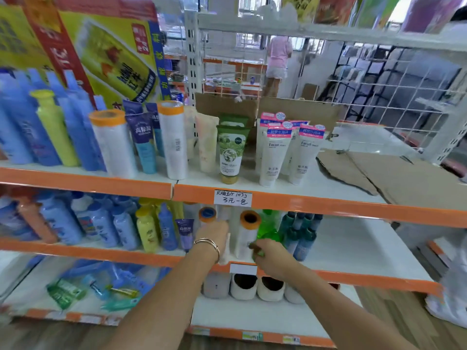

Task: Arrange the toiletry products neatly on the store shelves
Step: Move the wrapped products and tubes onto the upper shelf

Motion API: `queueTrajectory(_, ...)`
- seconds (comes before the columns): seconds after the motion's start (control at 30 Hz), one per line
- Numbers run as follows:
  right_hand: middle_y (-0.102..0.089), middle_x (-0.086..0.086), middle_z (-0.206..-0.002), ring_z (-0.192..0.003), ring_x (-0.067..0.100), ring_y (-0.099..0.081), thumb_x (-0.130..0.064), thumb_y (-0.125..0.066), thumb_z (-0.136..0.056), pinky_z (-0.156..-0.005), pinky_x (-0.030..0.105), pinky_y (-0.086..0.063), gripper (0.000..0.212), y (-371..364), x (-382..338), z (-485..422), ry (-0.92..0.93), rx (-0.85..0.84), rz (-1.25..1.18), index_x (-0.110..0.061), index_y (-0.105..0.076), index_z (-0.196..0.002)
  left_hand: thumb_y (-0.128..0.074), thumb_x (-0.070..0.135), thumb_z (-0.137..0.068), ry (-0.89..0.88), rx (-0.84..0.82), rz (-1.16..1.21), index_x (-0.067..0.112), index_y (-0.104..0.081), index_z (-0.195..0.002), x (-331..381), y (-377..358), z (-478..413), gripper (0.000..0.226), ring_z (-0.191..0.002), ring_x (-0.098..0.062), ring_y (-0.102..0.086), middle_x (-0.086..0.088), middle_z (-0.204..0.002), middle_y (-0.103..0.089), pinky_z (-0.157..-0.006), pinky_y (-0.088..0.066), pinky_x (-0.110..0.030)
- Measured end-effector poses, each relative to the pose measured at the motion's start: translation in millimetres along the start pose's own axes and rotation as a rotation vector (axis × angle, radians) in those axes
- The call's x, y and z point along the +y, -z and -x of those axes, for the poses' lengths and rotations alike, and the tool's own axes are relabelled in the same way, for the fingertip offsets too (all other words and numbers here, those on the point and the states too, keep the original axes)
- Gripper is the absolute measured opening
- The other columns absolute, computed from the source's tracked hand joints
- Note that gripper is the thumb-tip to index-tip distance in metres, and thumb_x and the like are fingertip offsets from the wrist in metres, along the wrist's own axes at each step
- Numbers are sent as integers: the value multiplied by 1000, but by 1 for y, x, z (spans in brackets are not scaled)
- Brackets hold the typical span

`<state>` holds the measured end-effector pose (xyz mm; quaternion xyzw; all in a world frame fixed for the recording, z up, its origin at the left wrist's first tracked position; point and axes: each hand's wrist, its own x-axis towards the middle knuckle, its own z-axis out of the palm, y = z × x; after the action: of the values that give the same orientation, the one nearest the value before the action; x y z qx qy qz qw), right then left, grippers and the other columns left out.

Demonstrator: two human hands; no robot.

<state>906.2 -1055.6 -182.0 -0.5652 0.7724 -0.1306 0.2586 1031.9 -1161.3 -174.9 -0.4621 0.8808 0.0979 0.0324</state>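
Observation:
Both my hands reach into the middle shelf (353,261). My left hand (214,236), a bangle on its wrist, is wrapped around a white roll with an orange-rimmed core (207,214). My right hand (271,258) is closed on the base of a green bottle (267,229). Between them stands a second white roll with an orange core (249,231). Dark teal bottles (302,233) stand just right of the green bottle. Blue and yellow bottles (146,231) and a purple tube (185,232) fill the shelf's left part.
The top shelf (316,190) carries blue bottles, white rolls, a green tube (230,152), white facial wash tubes (275,152) and flat cardboard (394,175). The bottom shelf holds round white rolls (243,286) and packets (68,291). A person in pink stands far behind.

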Motion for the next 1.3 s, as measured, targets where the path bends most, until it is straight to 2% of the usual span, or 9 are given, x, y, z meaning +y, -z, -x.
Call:
queueTrajectory(0.2,-45,7,-144,-117,30,-55,-23,-57,-90,-98,33,-42,60,14,-67,50,116,63,-118,-16,-32,-143,-49,7,-90,-49,-31,126,0,-61,-106,2,59,70,21,-103,-35,-63,-22,-109,-66,-79,-49,-40)
queueTrajectory(0.33,-66,16,-114,-102,34,-61,-18,-62,-85,-91,43,-50,44,26,-103,61,152,123,-200,-8,-49,-126,-55,16,-88,-76,79,220,8,-63,-78,-2,107,97,15,-80,-28,-60,-16,-85,-65,-64,-35,-29)
queueTrajectory(0.43,-66,12,-97,-93,26,-59,-12,-65,-83,-81,35,-48,31,42,-125,58,173,214,-339,-3,-59,-113,-57,16,-84,-115,137,299,16,-63,-72,-9,143,110,13,-71,-21,-48,-10,-74,-54,-63,-34,-28)
queueTrajectory(0.53,-67,11,-93,-86,23,-58,-13,-67,-83,-72,30,-42,24,60,-148,46,217,324,-431,-4,-64,-105,-58,24,-82,-115,310,487,12,-70,-89,-28,169,104,18,-87,-24,-61,-10,-95,-71,-76,-47,-30)
queueTrajectory(0.7,-65,19,-84,-77,29,-58,-23,-68,-83,-68,36,-46,29,70,-178,6,119,437,-619,2,-60,-95,-57,9,-86,76,431,725,6,-56,-125,-84,195,62,39,-119,-24,-56,-11,-128,-60,-99,-46,-33)
queueTrajectory(0.8,-63,6,-81,-74,21,-57,-16,-66,-85,-61,28,-46,12,80,-196,-19,110,458,-662,-8,-60,-93,-61,14,-84,174,393,700,5,-55,-123,-110,193,31,40,-117,-30,-56,-13,-128,-60,-98,-46,-37)
queueTrajectory(0.93,-62,-2,-79,-67,13,-55,-14,-64,-86,-59,23,-43,23,92,-209,-52,59,511,-732,-7,-62,-108,-65,18,-79,209,362,772,5,-53,-118,-129,186,-6,43,-111,-35,-58,-17,-122,-62,-94,-50,-45)
queueTrajectory(1.13,-58,-1,-75,-65,14,-52,-16,-62,-87,-61,32,-45,5,103,-208,-76,-3,553,-701,-16,-57,-85,-70,27,-76,210,378,803,5,-45,-125,-122,182,-39,59,-112,-35,-58,-16,-124,-59,-92,-52,-46)
queueTrajectory(1.3,-59,-6,-74,-70,16,-54,-11,-63,-86,-63,31,-46,20,107,-207,-86,30,566,-712,-28,-55,-77,-75,24,-73,211,372,892,6,-36,-133,-113,181,-55,74,-122,-33,-52,-13,-133,-53,-98,-48,-44)
